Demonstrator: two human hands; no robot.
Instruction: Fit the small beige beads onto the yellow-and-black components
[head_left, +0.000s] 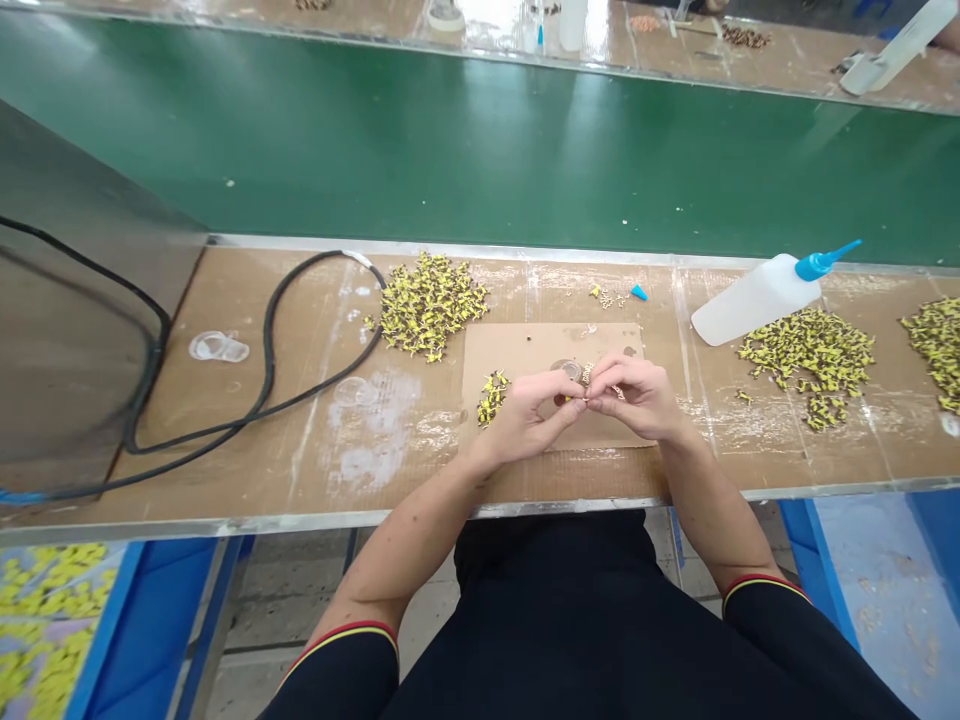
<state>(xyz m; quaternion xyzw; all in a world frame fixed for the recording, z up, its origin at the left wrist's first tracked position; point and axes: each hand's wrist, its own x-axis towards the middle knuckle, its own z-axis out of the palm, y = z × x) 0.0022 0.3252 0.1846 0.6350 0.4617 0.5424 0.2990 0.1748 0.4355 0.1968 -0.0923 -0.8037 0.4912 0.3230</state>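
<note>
Small yellow-and-brown pieces (491,397) lie on the tan cardboard sheet (499,345), just beside the left hand (525,408). The left hand and right hand (636,400) are closed in fingertip pinches that meet; any part between them is too small to identify. For control, pinch lightly, keeping the fingertips low over the sheet. Beyond the right hand lies a translucent white plastic bottle (756,299). No brand, label or writing is legible.

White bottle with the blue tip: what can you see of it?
The milky-white, plastic-looking bottle has a blue cap tapering into a thin nozzle. It slants in view, base left, nozzle pointing right and away, partly overlapping a pile of small yellow-and-brown pieces; contact is unclear. Neither hand touches it. Its contents can't be made out.
</note>
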